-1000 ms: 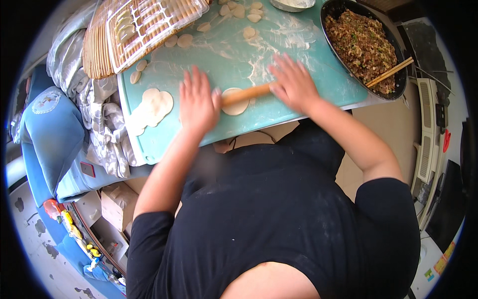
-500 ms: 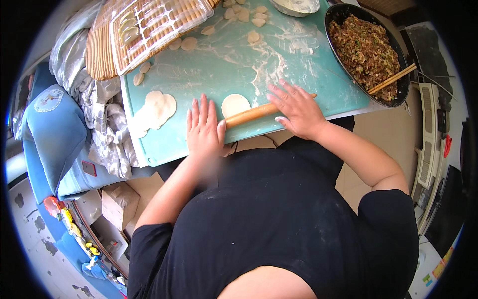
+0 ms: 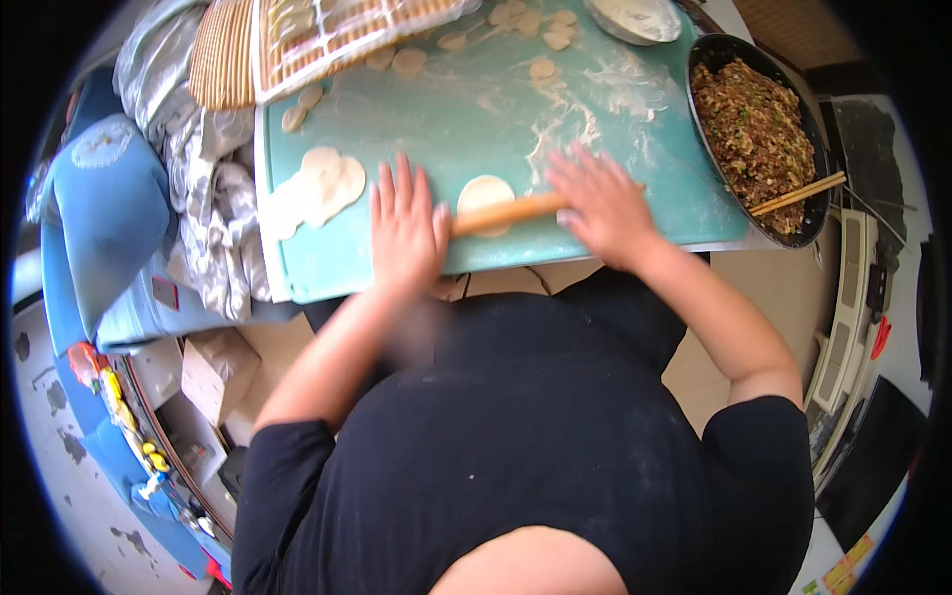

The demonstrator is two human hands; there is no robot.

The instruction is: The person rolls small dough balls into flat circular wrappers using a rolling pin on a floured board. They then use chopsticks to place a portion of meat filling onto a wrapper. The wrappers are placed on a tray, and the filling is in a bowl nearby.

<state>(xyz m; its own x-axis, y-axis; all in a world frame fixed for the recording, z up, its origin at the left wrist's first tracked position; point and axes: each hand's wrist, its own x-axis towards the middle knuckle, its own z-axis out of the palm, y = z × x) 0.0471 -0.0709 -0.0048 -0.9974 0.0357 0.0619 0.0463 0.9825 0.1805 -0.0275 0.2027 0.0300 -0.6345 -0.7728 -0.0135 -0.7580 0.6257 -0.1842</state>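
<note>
A wooden rolling pin (image 3: 516, 211) lies across a round, thin dough wrapper (image 3: 486, 189) near the front edge of the green mat (image 3: 446, 119). Flat against the pin's left end is my left hand (image 3: 409, 223), fingers stretched out. My right hand (image 3: 605, 203) presses on its right end, palm down with fingers extended and slightly blurred. Both palms hide the pin's ends. Left of my left hand, several rolled wrappers (image 3: 332, 185) overlap in a white pile. Small dough pieces (image 3: 409, 63) dot the far part of the mat, among streaks of flour.
A black pan (image 3: 702, 129) of minced filling (image 3: 754, 129) stands at the right, chopsticks (image 3: 798, 193) resting across it. Behind is a bowl of flour (image 3: 637, 18). A woven tray (image 3: 223, 59) with a plastic divided tray (image 3: 347, 35) sits far left, beside grey cloth (image 3: 208, 188).
The rolling pin and both hands have moved away from me, and the pin now covers part of the wrapper. The whole view has also shifted slightly.
</note>
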